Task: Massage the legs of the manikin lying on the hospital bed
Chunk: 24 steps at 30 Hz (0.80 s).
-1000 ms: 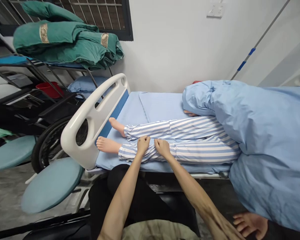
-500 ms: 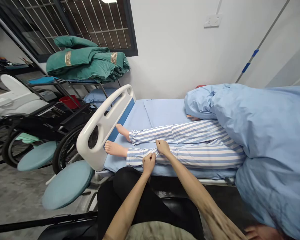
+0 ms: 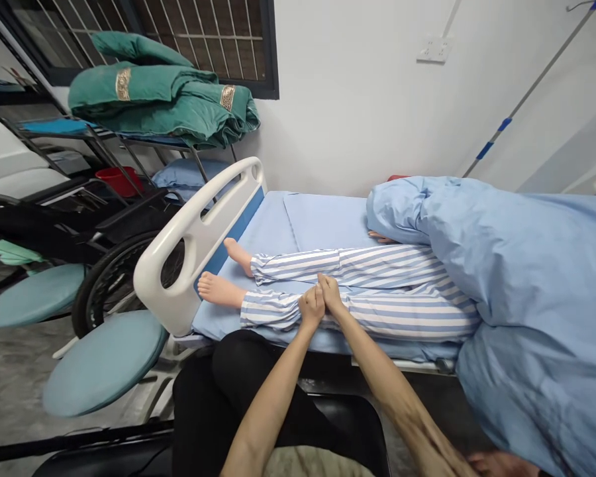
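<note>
Two hands are at work, and they sit close together, almost touching, on the shin of the nearer leg of the striped pyjama trousers (image 3: pixel 372 311). The left hand (image 3: pixel 311 308) has its fingers bunched down onto the cloth. The right hand (image 3: pixel 330 295) has its fingers held together and resting on the same fold. Neither hand is spread, but I cannot tell whether they are pinching the cloth.

The trousers are blue and white and cover both legs of a figure lying on its back on a bed. Two bare feet (image 3: pixel 220 289) stick out of the cuffs toward the white footboard (image 3: pixel 179 265), with the nearer foot just short of it. The blue sheet (image 3: pixel 322 218) lies under the legs. A blue quilt (image 3: pixel 521 278) covers the figure from the thighs up and hangs over the bed's near side.

Beyond the footboard stand a wheelchair wheel (image 3: pixel 114 285) and two round teal seat pads (image 3: pixel 104 363). Behind them, a rack (image 3: pixel 99 139) carries a green folded quilt (image 3: pixel 153 99), with one blue pillow (image 3: pixel 189 175) and one red basin (image 3: pixel 119 180) below it. Above the bed are one barred window (image 3: pixel 203 40) and one wall socket (image 3: pixel 434 50).
</note>
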{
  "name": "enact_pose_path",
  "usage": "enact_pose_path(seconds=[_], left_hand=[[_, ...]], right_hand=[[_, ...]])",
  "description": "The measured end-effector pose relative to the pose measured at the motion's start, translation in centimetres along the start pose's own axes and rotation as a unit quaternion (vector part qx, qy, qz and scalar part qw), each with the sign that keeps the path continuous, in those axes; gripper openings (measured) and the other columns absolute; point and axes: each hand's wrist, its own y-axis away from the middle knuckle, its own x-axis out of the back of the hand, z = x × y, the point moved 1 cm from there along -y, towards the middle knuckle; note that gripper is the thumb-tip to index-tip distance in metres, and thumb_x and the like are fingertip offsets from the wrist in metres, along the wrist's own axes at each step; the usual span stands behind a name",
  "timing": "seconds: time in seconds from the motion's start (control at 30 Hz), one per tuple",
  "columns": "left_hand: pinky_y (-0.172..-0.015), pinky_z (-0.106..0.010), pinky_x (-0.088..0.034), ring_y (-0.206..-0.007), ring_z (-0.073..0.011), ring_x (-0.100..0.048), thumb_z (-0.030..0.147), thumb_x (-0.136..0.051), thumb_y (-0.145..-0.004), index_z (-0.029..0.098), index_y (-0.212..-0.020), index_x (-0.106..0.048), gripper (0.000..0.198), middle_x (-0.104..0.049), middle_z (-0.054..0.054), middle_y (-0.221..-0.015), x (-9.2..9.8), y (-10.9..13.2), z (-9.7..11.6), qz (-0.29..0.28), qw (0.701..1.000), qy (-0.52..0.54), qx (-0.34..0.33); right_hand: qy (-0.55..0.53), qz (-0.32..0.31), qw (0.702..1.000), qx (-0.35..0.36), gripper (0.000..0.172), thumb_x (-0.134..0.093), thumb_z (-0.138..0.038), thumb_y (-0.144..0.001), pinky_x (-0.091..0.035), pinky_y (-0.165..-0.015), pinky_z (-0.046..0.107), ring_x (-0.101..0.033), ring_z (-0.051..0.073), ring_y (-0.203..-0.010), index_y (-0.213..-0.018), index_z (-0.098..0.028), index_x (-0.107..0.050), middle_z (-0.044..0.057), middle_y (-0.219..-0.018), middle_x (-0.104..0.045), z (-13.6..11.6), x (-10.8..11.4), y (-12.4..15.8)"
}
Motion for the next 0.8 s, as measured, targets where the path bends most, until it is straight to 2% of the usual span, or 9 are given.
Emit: enact_pose_path(seconds=[0.17,0.4,0.47,0.53,0.6,0.7,0.8], left_hand=[[-0.065,-0.024,-0.034,-0.069,-0.0128,-0.059,0.031,-0.024,-0.094,0.017,-0.073,-0.062,0.046,-0.067,-0.008,-0.074,0.5,0.1,0.0,-0.016,0.999,-0.011,-0.034],[-0.06,-0.027,-0.027,-0.062,-0.0122,-0.055,0.031,-0.026,-0.095,0.018,-0.064,-0.057,0.046,-0.063,-0.006,-0.065,0.5,0.3,0.2,-0.004,0.998,-0.051,-0.046],[-0.06,-0.027,-0.026,-0.06,-0.0117,-0.053,0.031,-0.026,-0.095,0.018,-0.062,-0.055,0.046,-0.063,-0.005,-0.064,0.4,0.3,0.1,0.0,0.997,-0.053,-0.051],[-0.06,-0.027,-0.026,-0.06,-0.0115,-0.053,0.031,-0.026,-0.095,0.017,-0.063,-0.055,0.046,-0.062,-0.005,-0.064,0.4,0.3,0.1,0.0,0.997,-0.051,-0.053],[-0.061,-0.026,-0.027,-0.061,-0.0114,-0.053,0.03,-0.026,-0.095,0.017,-0.065,-0.057,0.046,-0.063,-0.005,-0.065,0.4,0.3,0.1,-0.004,0.997,-0.047,-0.054],[-0.061,-0.025,-0.028,-0.063,-0.0113,-0.054,0.031,-0.026,-0.095,0.017,-0.065,-0.058,0.045,-0.063,-0.005,-0.066,0.3,0.2,0.1,-0.015,0.997,-0.044,-0.059],[-0.062,-0.025,-0.029,-0.064,-0.0117,-0.054,0.031,-0.028,-0.094,0.017,-0.066,-0.059,0.044,-0.064,-0.006,-0.068,0.3,0.1,0.2,-0.022,0.998,-0.039,-0.051]], right_hand=[[0.008,-0.011,1.0,-0.005,0.046,-0.038,-0.055,-0.082,-0.024,-0.052,0.025,-0.027,0.008,-0.053,-0.054,-0.019,-0.03,-0.005,-0.05,-0.029,-1.0,0.5,0.6],[0.069,-0.003,0.995,0.071,0.047,-0.036,-0.049,-0.088,-0.025,-0.054,0.025,-0.031,0.008,-0.051,-0.053,-0.018,-0.037,-0.004,-0.049,-0.033,-6.8,4.5,0.8],[0.062,0.006,0.995,0.084,0.046,-0.037,-0.049,-0.088,-0.026,-0.054,0.024,-0.032,0.007,-0.051,-0.054,-0.018,-0.036,-0.004,-0.05,-0.034,-7.3,5.0,0.8],[0.035,-0.004,0.997,0.063,0.047,-0.037,-0.049,-0.088,-0.028,-0.054,0.024,-0.033,0.008,-0.05,-0.053,-0.018,-0.035,-0.004,-0.049,-0.034,-6.4,4.6,1.0],[0.011,-0.014,1.0,0.019,0.047,-0.038,-0.05,-0.087,-0.028,-0.054,0.024,-0.033,0.008,-0.05,-0.052,-0.018,-0.035,-0.004,-0.048,-0.035,-4.4,3.9,1.3],[-0.006,0.016,1.0,-0.026,0.045,-0.042,-0.049,-0.084,-0.028,-0.054,0.025,-0.033,0.008,-0.05,-0.052,-0.019,-0.035,-0.004,-0.048,-0.034,-1.2,2.9,1.4],[-0.016,0.032,0.999,-0.03,0.043,-0.042,-0.047,-0.084,-0.028,-0.054,0.025,-0.032,0.008,-0.05,-0.052,-0.019,-0.035,-0.004,-0.048,-0.034,0.3,2.7,1.1]])
